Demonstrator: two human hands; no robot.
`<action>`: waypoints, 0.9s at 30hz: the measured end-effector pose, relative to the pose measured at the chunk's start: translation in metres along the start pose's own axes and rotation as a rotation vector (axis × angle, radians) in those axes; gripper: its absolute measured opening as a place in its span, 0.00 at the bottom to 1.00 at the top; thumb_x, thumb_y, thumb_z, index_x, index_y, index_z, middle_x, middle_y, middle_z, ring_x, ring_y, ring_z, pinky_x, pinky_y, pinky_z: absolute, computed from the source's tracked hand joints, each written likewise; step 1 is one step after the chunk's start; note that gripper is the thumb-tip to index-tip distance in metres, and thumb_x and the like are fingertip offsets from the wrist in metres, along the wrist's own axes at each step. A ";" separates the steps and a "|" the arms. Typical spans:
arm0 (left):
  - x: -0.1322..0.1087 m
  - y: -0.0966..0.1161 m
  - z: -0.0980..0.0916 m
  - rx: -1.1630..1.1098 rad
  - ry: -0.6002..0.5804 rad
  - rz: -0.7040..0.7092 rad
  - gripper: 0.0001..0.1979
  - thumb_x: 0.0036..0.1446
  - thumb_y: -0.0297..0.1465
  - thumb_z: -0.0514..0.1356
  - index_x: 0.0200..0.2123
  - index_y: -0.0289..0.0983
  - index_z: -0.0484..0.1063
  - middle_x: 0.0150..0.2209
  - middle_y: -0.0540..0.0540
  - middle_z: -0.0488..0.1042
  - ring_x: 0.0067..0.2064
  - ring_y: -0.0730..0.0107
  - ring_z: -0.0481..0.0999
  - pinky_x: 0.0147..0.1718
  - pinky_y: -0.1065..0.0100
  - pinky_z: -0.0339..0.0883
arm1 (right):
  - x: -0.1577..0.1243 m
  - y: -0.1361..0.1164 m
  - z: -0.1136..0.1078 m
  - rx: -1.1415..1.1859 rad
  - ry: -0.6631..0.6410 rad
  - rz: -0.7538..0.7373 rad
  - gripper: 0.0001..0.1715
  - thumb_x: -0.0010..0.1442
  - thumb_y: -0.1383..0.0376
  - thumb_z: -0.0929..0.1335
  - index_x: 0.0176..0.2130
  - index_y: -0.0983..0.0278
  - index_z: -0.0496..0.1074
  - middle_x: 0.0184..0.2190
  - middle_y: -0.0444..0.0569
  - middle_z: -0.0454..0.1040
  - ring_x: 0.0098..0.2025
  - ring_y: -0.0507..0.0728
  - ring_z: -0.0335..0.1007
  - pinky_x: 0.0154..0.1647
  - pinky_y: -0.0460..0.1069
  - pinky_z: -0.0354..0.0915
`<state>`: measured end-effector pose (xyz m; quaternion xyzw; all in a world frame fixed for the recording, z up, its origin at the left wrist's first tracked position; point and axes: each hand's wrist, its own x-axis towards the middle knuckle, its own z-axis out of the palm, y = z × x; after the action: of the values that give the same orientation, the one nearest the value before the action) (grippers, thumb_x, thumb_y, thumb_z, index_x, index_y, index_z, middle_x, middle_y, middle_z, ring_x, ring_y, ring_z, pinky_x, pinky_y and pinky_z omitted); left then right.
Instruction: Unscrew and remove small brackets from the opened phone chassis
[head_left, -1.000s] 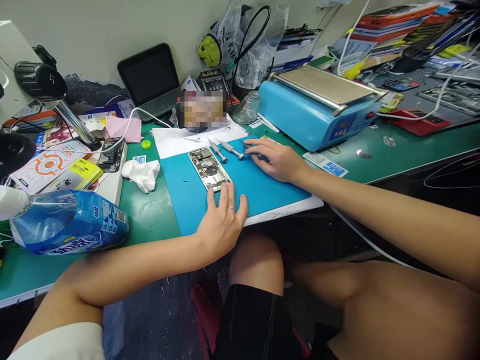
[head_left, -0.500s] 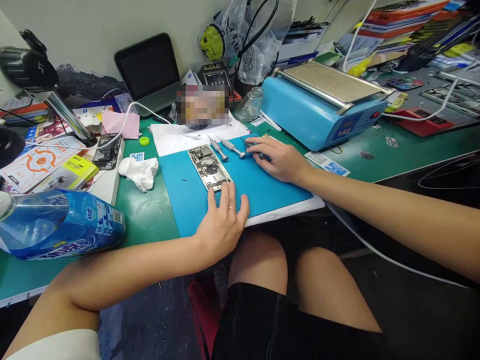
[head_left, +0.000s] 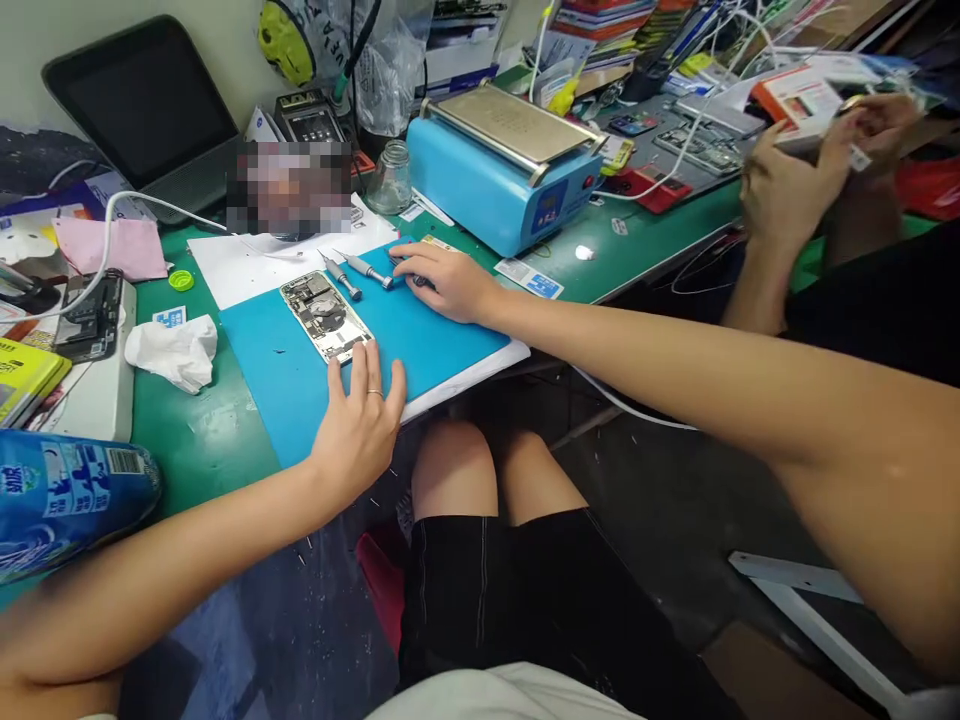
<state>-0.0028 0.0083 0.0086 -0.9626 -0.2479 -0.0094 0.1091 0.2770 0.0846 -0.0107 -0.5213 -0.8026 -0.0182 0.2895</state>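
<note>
**Fingertips at one end of an opened phone, tools laid beside the other**

Read the clock from the opened phone point(head_left: 326, 315), which lies flat on the blue mat point(head_left: 262, 385), its parts facing up, presumably to leave them within sight and reach. The mat likely keeps the phone from sliding and shields the green bench point(head_left: 225, 440).

The left hand point(head_left: 360, 430) comes in from between five and six o'clock. Its fingers are spread, unclenched, with the tips at the phone's near end; this looks like light steadying that leaves the face uncovered.

At one o'clock, two screwdrivers point(head_left: 345, 280) point(head_left: 370, 272) lie side by side, tips pointing away, so their handle ends seem set for easy pickup.

Between two and three o'clock, the right hand point(head_left: 450, 280) rests low on the mat, fingers loosely curved over a dark tool point(head_left: 422, 283); whether they grip it I cannot tell.

A crumpled tissue point(head_left: 176, 350) sits just below nine o'clock, off the mat, perhaps to keep the working surface free.
</note>
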 end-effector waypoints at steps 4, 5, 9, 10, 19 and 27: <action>-0.003 0.001 0.002 0.039 -0.002 0.023 0.34 0.66 0.35 0.59 0.71 0.26 0.57 0.71 0.17 0.52 0.72 0.29 0.55 0.65 0.33 0.57 | -0.002 -0.004 0.004 0.015 0.016 -0.011 0.17 0.64 0.68 0.64 0.50 0.58 0.76 0.63 0.52 0.73 0.63 0.64 0.73 0.65 0.65 0.69; -0.004 0.001 0.003 0.054 0.001 0.028 0.34 0.66 0.35 0.58 0.70 0.26 0.57 0.70 0.17 0.53 0.72 0.28 0.56 0.64 0.33 0.59 | -0.003 -0.004 0.005 0.013 0.022 -0.009 0.17 0.64 0.68 0.64 0.50 0.58 0.76 0.62 0.52 0.73 0.62 0.65 0.73 0.64 0.65 0.70; -0.006 0.002 0.006 0.133 0.047 0.013 0.31 0.69 0.36 0.55 0.70 0.28 0.59 0.69 0.19 0.57 0.71 0.32 0.60 0.62 0.37 0.65 | -0.006 -0.002 0.010 -0.004 0.034 -0.020 0.15 0.67 0.66 0.64 0.50 0.56 0.75 0.63 0.50 0.73 0.62 0.64 0.74 0.63 0.64 0.72; -0.006 0.002 0.006 0.148 0.049 0.009 0.30 0.69 0.35 0.55 0.70 0.29 0.60 0.69 0.20 0.58 0.70 0.34 0.62 0.61 0.38 0.66 | -0.007 -0.002 0.011 -0.001 0.032 -0.021 0.15 0.67 0.66 0.64 0.50 0.56 0.75 0.63 0.50 0.73 0.62 0.64 0.74 0.63 0.64 0.72; -0.006 0.004 0.003 0.201 0.074 -0.008 0.27 0.69 0.35 0.54 0.69 0.35 0.64 0.68 0.27 0.64 0.69 0.41 0.66 0.59 0.44 0.71 | -0.010 0.001 0.008 0.075 0.025 -0.001 0.16 0.68 0.65 0.64 0.52 0.51 0.74 0.63 0.48 0.72 0.63 0.66 0.73 0.61 0.66 0.74; -0.006 0.004 0.005 0.199 0.104 -0.001 0.29 0.67 0.38 0.57 0.68 0.35 0.64 0.66 0.29 0.67 0.68 0.42 0.67 0.59 0.45 0.69 | -0.012 0.001 0.000 0.161 0.162 0.002 0.14 0.66 0.68 0.69 0.50 0.54 0.76 0.57 0.49 0.79 0.59 0.64 0.77 0.61 0.63 0.75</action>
<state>-0.0064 0.0025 0.0027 -0.9451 -0.2420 -0.0346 0.2170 0.2810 0.0754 -0.0168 -0.4940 -0.7750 0.0047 0.3942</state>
